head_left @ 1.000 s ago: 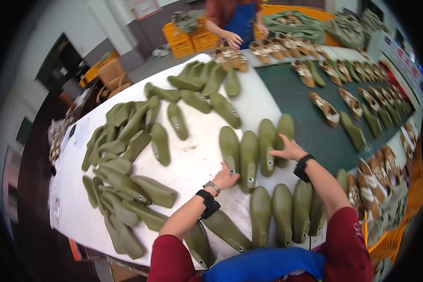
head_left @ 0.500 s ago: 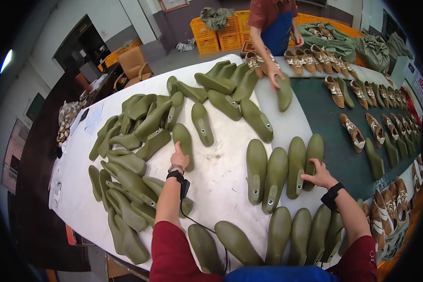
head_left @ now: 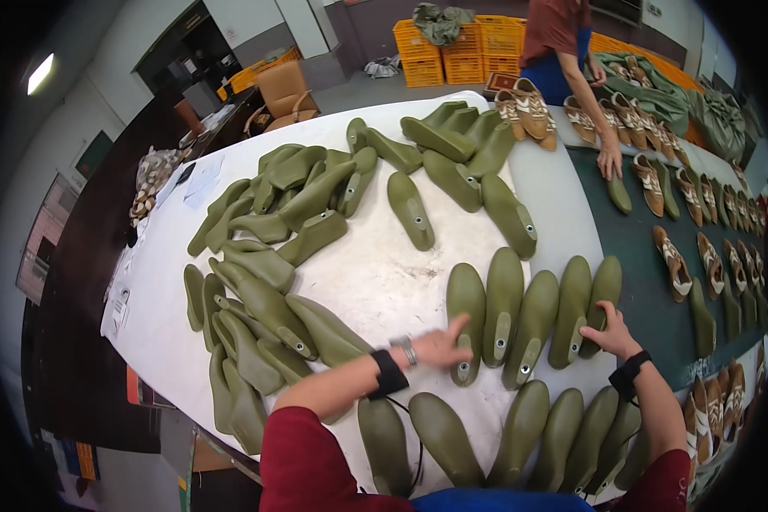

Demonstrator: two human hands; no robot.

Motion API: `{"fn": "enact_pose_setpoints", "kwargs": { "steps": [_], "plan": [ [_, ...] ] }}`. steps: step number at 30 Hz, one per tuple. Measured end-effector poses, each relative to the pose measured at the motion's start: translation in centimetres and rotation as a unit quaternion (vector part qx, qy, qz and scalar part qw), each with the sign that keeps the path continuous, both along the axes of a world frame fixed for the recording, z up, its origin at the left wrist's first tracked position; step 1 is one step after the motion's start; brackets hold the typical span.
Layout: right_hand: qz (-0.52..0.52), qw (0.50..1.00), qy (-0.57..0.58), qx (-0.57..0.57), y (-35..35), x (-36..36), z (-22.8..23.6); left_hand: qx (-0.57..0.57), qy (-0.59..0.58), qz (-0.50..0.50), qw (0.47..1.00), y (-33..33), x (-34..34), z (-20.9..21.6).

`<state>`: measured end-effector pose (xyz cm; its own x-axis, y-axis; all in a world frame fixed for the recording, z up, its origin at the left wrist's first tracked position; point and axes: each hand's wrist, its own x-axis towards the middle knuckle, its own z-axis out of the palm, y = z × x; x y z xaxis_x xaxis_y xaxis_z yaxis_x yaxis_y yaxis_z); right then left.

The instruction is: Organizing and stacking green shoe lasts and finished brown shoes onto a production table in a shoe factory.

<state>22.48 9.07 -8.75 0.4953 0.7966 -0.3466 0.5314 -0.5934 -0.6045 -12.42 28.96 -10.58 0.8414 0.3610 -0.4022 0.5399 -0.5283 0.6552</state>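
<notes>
Several green shoe lasts [head_left: 503, 286] lie side by side in a row in front of me, toes pointing away. My left hand [head_left: 439, 348], slightly blurred, is over the heel end of the leftmost last [head_left: 466, 294], its thumb and fingers apart. At the other end of the row, my right hand [head_left: 614, 331] has its thumb and fingers around the heel part of the rightmost last [head_left: 605, 282]. A nearer row of green lasts [head_left: 523, 422] lies between my forearms, partly cut off by my body.
More lasts are heaped on the white table [head_left: 375, 294] at left and far side. On the green surface [head_left: 657, 320] at right, brown-and-white shoes [head_left: 672, 264] stand beside lasts. A co-worker's hand [head_left: 609, 155] touches a last there. Orange crates [head_left: 444, 60] stand behind.
My left hand has moved right from the heap's edge, and a last from there now lies at the row's left end. The co-worker's hand has set a last onto the green surface.
</notes>
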Motion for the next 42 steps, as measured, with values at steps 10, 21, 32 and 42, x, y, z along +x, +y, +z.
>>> {"fn": "enact_pose_setpoints", "kwargs": {
  "steps": [10,21,32,42],
  "plan": [
    [0.021,0.999,-0.048,0.007,0.0,-0.9,0.4,0.472,0.11,0.393,0.782,28.8,-13.8,-1.1],
    [0.038,0.998,-0.05,0.023,0.7,-1.0,0.4,0.435,0.04,-0.061,0.898,20.4,-13.2,-0.3],
    [0.039,0.998,-0.045,0.013,0.2,-0.3,0.1,0.28,-0.161,0.136,0.936,17.2,-8.9,2.2],
    [0.04,0.997,-0.067,0.018,-0.1,-0.3,-0.7,0.312,0.054,0.531,0.786,27.6,-12.9,-3.7]
  ]
}}
